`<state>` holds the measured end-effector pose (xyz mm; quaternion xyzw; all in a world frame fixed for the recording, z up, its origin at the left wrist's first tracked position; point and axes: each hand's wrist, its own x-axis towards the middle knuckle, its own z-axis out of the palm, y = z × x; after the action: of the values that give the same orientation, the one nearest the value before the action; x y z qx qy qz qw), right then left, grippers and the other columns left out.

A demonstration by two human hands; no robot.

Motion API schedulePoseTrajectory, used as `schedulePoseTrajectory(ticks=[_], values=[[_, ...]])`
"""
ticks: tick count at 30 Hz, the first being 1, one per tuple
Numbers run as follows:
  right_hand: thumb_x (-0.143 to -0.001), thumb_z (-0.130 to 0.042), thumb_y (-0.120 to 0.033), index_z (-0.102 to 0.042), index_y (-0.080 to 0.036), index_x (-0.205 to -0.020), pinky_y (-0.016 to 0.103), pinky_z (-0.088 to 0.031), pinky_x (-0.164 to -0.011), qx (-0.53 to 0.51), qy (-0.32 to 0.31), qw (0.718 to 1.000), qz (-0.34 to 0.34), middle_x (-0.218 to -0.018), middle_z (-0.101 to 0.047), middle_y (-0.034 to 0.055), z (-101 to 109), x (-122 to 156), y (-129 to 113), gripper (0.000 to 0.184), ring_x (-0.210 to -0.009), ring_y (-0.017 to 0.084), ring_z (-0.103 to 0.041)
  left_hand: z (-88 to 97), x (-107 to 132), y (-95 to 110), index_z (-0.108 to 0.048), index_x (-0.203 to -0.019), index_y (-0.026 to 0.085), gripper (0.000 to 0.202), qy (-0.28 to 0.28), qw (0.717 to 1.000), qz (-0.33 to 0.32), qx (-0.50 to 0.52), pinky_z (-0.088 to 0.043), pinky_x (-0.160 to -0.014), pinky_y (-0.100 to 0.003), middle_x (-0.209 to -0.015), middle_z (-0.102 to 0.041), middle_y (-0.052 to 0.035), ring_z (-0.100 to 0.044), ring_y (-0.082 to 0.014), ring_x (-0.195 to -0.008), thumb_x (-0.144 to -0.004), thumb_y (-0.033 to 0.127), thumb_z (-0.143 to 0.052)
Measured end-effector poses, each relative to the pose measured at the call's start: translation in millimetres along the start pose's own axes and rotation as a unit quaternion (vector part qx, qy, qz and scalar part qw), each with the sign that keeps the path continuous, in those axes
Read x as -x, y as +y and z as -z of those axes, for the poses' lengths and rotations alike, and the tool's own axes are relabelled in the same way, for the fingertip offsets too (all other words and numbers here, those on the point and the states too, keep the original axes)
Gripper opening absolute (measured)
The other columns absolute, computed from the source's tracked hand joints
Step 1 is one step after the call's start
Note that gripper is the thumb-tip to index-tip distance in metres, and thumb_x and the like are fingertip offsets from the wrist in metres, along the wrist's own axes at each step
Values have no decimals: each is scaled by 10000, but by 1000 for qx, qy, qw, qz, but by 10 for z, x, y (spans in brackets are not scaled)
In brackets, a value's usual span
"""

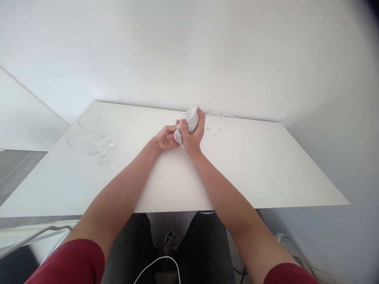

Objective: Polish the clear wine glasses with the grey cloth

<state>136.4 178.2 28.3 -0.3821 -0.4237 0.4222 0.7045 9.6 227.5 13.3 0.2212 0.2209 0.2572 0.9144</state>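
A crumpled white cloth (192, 119) is bunched up between my two hands, near the far edge of the table. My right hand (194, 136) wraps around it from the right, with the thumb pressed over its front. My left hand (167, 138) is turned partly palm up, its curled fingers against the cloth's lower left side. Whether something is wrapped inside the cloth is hidden. Just right of my right hand, clear stemmed glasses (219, 122) stand by the wall, faint against the white. More clear glasses (90, 136) stand together at the table's left.
The white table (266, 165) meets a white wall (189, 51) along its far edge. A white cable (166, 258) loops over my lap below the near edge. Another pale cable (38, 236) runs at lower left. A whitish object (291, 246) lies at lower right.
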Motion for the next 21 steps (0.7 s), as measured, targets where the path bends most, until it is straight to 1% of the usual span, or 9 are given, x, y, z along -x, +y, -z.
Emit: schedulePoseTrajectory(ticks=[2,4,8,11,13,15,17,19,21], values=[[-825,-753,-514,-589,-313,-1311,330,-610,-875,-41,14,999,-34,-1278,-673,63,1,-16,11,550,-1224,236,-647,-4,17,11,-542,-586,165,502,-5,1000,31,2,-347,-324,-148,-383,-356,49,-359,-54,-269,-1000,445,-584],[-869,-646,-618,-636,-280,-1203,331,-612,-851,-73,11,996,-60,-1242,-698,59,-8,-51,29,475,-1192,230,-662,4,16,23,-555,-619,171,491,-17,998,61,-3,-365,-336,-160,-402,-376,41,-387,-65,-284,-988,493,-589],[-906,-421,-799,-681,-250,-1061,376,-622,-864,-109,-63,987,-100,-1205,-732,74,-29,-115,5,626,-1188,240,-676,42,-6,44,-552,-641,177,464,-43,997,69,-16,-357,-335,-172,-409,-375,39,-372,-67,-283,-976,494,-597],[-870,-467,-837,-698,-247,-1047,360,-635,-805,-110,-96,981,-125,-1164,-754,79,-41,-122,-11,658,-1176,249,-683,55,-26,38,-562,-652,169,420,-37,998,38,-28,-345,-335,-164,-418,-383,49,-357,-54,-284,-965,440,-636],[-845,-543,-821,-713,-240,-1041,315,-631,-696,-109,-94,981,-130,-1147,-761,82,-46,-113,16,637,-1092,236,-706,51,-48,22,-559,-658,165,381,-22,999,-6,-28,-338,-342,-146,-442,-416,52,-376,-44,-304,-944,385,-680],[-811,-647,-777,-735,-222,-1050,274,-589,-561,-90,-86,983,-134,-1093,-768,83,-50,-96,61,610,-881,199,-721,49,-76,1,-546,-658,163,335,5,998,-57,-31,-339,-356,-127,-471,-459,50,-412,-36,-334,-917,298,-712],[-781,-738,-711,-762,-202,-1079,250,-516,-457,-48,-88,985,-138,-960,-770,64,-54,-73,97,590,-634,139,-647,52,-103,-18,-536,-660,166,314,32,994,-91,-48,-372,-383,-126,-486,-488,47,-446,-39,-364,-907,249,-711],[-772,-778,-663,-784,-195,-1087,236,-455,-415,-6,-91,987,-133,-807,-742,27,-61,-48,111,565,-505,95,-551,56,-120,-30,-534,-663,174,324,54,991,-101,-74,-425,-423,-150,-473,-486,47,-478,-57,-392,-923,276,-699],[-776,-783,-645,-798,-193,-1051,227,-438,-414,19,-86,989,-121,-708,-703,4,-68,-32,109,530,-492,90,-538,50,-125,-38,-522,-644,186,371,70,987,-106,-94,-458,-443,-183,-443,-458,50,-491,-81,-399,-932,350,-689]])
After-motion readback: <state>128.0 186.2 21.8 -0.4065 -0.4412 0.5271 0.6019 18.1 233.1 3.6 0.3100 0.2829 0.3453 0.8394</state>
